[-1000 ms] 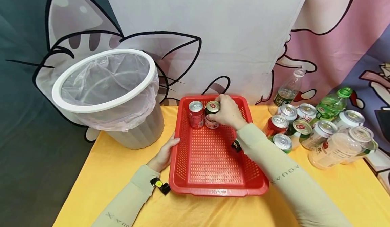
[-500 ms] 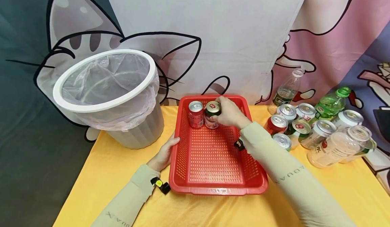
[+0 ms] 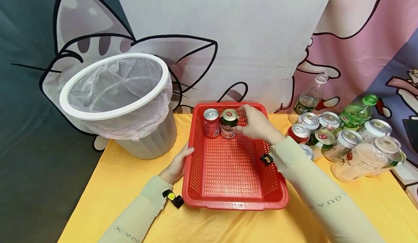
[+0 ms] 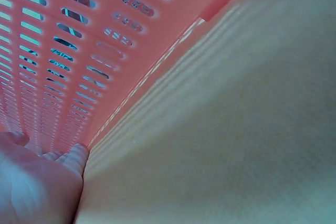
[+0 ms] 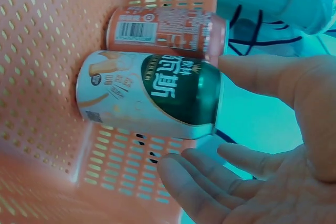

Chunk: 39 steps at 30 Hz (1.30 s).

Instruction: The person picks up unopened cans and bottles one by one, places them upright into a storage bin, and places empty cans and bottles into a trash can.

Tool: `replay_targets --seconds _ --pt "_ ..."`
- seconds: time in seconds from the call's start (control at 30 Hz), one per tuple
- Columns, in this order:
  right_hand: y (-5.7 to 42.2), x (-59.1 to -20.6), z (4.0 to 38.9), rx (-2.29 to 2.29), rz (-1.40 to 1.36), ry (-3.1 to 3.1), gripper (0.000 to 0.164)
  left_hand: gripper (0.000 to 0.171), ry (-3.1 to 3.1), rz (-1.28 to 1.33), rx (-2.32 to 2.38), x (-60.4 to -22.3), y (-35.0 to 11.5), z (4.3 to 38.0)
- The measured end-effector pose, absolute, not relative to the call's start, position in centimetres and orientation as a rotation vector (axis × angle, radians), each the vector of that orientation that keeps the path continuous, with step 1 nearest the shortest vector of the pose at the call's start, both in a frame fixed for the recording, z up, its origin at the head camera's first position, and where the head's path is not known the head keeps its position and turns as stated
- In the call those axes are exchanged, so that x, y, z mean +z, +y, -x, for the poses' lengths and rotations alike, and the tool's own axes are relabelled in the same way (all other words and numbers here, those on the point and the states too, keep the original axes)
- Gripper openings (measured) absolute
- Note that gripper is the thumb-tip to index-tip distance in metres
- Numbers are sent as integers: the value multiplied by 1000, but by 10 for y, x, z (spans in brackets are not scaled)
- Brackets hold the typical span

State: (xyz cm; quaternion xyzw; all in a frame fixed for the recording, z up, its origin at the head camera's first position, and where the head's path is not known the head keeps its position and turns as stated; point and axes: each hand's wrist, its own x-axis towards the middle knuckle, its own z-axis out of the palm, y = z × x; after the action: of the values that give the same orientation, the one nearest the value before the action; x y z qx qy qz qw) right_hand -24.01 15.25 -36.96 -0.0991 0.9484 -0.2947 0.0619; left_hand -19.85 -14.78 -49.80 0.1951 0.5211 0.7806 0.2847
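In the head view, two drink cans stand upright side by side at the far end of a red perforated plastic basket point(image 3: 232, 174). The left one is a red can point(image 3: 211, 124); beside it is a green-and-white can point(image 3: 228, 125) with a gold top. My right hand point(image 3: 256, 123) is just right of the green-and-white can, fingers spread; the right wrist view shows its thumb near the can's top and the other fingers apart from it. My left hand point(image 3: 176, 165) rests against the basket's left side. In the left wrist view its fingers point(image 4: 73, 158) lie low along the outer wall.
A grey trash bin point(image 3: 153, 141) with a white rim and clear liner stands at the left. At the right, several cans cluster with a clear bottle point(image 3: 308, 99), a green bottle point(image 3: 357, 110) and a wide-mouthed clear bottle point(image 3: 365, 157). Yellow cloth point(image 3: 130, 185) covers the table.
My right hand has let go of the green-and-white can and drawn back to the right, its fingers spreading. The can stays standing beside the red one. My left hand has stayed put.
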Motion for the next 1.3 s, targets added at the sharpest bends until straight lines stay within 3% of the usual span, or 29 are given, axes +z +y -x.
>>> replay_targets --seconds 0.2,0.9,1.3 --pt "164 -362 223 -956 332 2869 71 76 1401 -512 2097 -498 -147 198" --pt "209 -357 152 -950 474 3249 39 71 1405 -474 2140 -501 -147 199" --pt "243 -375 117 -732 395 3516 43 71 1407 -500 2129 -502 -147 199"
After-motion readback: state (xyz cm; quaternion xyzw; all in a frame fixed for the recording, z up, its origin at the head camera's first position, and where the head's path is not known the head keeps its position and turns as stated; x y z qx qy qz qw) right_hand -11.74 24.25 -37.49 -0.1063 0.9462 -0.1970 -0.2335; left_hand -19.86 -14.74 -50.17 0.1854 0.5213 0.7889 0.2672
